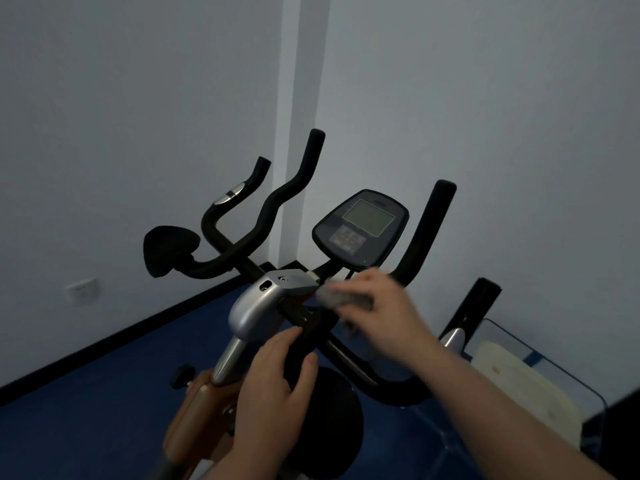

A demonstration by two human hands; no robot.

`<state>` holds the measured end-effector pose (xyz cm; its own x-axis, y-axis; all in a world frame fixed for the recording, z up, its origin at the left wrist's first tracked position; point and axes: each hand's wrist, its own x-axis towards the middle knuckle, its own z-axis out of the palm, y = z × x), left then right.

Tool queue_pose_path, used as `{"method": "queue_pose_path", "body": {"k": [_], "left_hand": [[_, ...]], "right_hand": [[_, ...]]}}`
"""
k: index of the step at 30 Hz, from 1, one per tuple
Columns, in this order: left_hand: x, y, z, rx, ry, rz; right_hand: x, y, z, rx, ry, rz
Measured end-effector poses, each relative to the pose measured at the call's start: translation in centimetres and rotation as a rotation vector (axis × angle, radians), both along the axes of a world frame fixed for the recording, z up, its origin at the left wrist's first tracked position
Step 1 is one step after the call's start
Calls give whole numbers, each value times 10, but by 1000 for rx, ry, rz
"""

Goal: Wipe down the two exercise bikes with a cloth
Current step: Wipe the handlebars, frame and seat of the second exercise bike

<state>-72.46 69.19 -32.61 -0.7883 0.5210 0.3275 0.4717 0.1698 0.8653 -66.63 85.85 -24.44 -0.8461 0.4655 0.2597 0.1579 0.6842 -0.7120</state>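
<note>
Walls (138, 98) met in a corner behind the exercise bike (256, 310), its console (360, 230) facing the person. A second bike was not identifiable. The left hand (273, 379) curled round the black centre bar below the silver cover, probably to steady the frame. The right hand (384, 306), blurred, pinched a grey cloth (341, 296) against the handlebar junction beneath the console, probably because wiping was under way there.

bike (258, 306): upright, black handlebars, silver stem cover, dark console tilted up
cloth (341, 296): grey, bunched, blurred, just below console
</note>
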Motion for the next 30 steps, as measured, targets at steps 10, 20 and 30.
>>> {"method": "queue_pose_path", "body": {"k": [10,20,30], "left_hand": [[1,-3,4,-38,-1,-36],[-19,36,51,-271,251,-210],[-21,44,33,-428,369,-194]], "right_hand": [[-3,-37,-38,-37,84,-98],[-5,71,41,421,148,-586],[9,69,59,296,356,-551]]}}
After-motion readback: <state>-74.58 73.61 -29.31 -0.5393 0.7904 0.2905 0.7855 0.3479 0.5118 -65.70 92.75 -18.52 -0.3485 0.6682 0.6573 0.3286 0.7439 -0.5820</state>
